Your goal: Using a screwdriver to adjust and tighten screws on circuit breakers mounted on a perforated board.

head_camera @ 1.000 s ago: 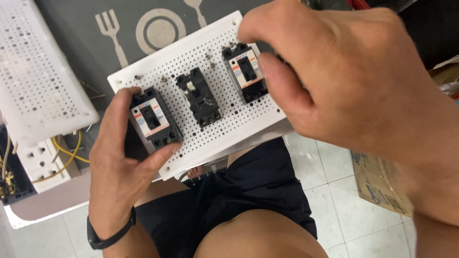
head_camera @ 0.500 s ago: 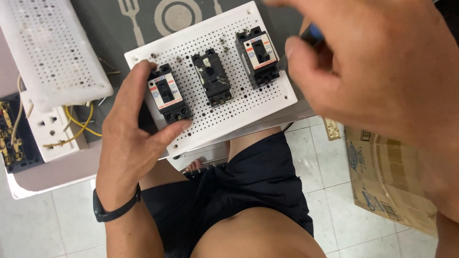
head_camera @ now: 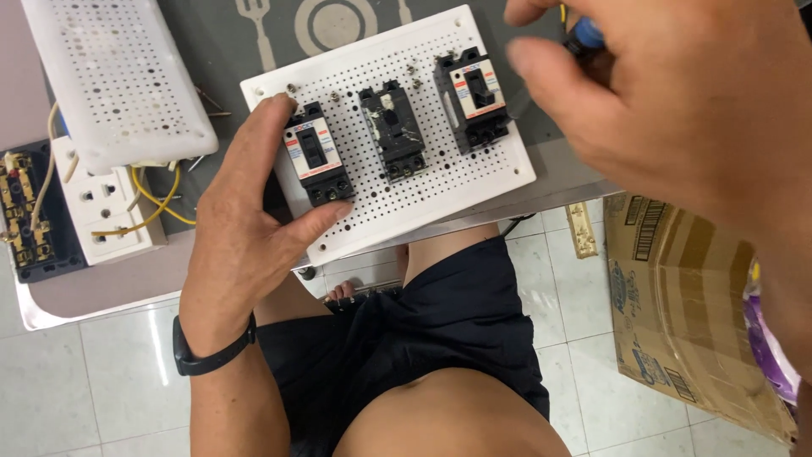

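Fingers (head_camera: 288,114) of left hand (head_camera: 245,228) clasping left breaker (head_camera: 317,163), perforated board (head_camera: 440,190).

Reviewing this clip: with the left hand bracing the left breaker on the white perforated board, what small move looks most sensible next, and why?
Probably bring the right hand, which grips a blue-handled tool above the board's corner, down to the black left circuit breaker. The left hand already pinches it against the white perforated board.

brown cardboard box (head_camera: 677,305) | floor, right | white labels (head_camera: 307,151) | on breakers
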